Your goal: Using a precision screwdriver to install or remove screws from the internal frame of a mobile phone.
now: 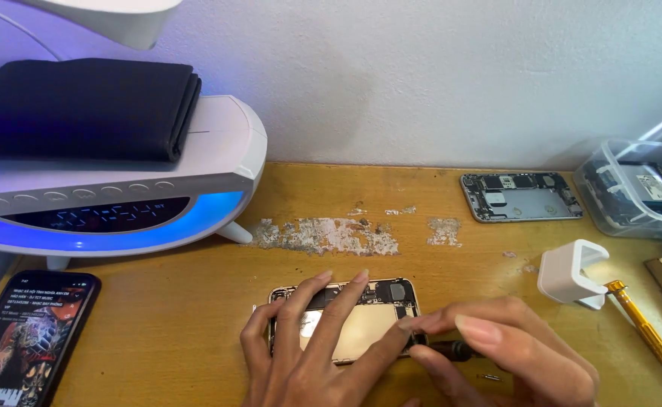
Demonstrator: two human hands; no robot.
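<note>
A wooden table (195,324) with worn, flaking patches fills the view, backed by a white wall (436,75). Far left stands a white lamp-clock (218,162) glowing blue, with a folded black cloth (82,109) lying on top. Far right is a clear plastic box (636,188) holding parts, and just left of it a bare grey phone shell (521,197) lies flat. At the near left edge a black phone (26,339) lies with its screen lit.

Near the middle lies an opened phone (361,320), insides up. The left hand (301,354) rests on it with fingers spread, pressing it to the table, not gripping. The right hand (512,358) pinches a dark screwdriver (452,350), its tip at the phone's right near corner.

Right of the hands sits a white plastic block (572,273), and touching it a yellow screwdriver (648,332) lies slanting toward the near right. A tiny screw (488,376) lies by the right hand.
</note>
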